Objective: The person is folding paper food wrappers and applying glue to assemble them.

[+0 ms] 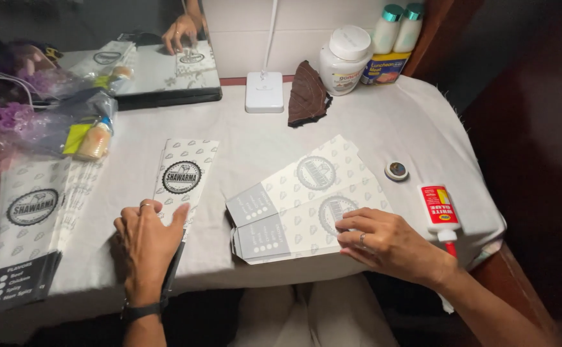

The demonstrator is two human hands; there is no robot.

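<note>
My left hand [147,239] lies flat, fingers spread, on the lower end of a folded white paper sleeve [184,170] with a round black emblem. My right hand [383,241] presses its fingertips on an unfolded white and grey printed paper blank [300,199] lying open on the cloth-covered table [255,138], near its front edge. A white glue bottle with a red label [440,209] lies just right of my right hand. A small round cap [396,170] sits beyond it.
A stack of the same printed sleeves [33,218] lies at the left. Plastic bags with purple flowers [30,119] and a small bottle [94,141] sit behind it. A mirror [159,64], a white lamp base [264,92], a brown cloth [306,95] and jars [345,59] line the back.
</note>
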